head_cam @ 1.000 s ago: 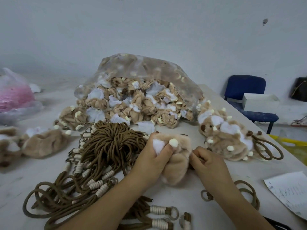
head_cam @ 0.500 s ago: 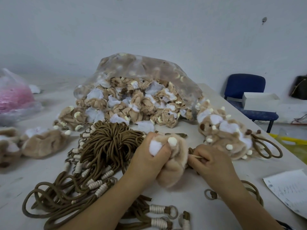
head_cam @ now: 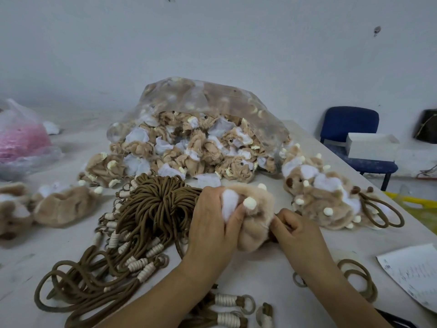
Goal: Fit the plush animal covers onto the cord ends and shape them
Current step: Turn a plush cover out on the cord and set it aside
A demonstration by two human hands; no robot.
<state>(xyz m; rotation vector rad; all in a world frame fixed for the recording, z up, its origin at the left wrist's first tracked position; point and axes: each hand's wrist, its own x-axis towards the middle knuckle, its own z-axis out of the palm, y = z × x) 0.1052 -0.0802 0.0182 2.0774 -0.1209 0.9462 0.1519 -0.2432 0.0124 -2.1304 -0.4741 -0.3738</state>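
Your left hand (head_cam: 212,223) grips the plush cover (head_cam: 255,223) just above the table (head_cam: 272,268), in front of you at the middle; its fingers are wrapped round the tan fur and its thumb presses on the white patch beside a cream pom-pom. Your right hand (head_cam: 298,235) is tight against the cover's right edge, fingers curled together and pinching the fur there, with a bit of dark brown showing just beneath them. Left of your hands lies the bundle of brown cords (head_cam: 156,204), their ends wrapped in white and tipped with rings. Behind it a clear bag (head_cam: 212,102) spills crumpled covers onto the table. A pile of fitted covers (head_cam: 326,197) with cord loops sits to your right, more covers (head_cam: 63,204) lie at the far left, and a sheet of paper (head_cam: 416,275) rests near the right edge
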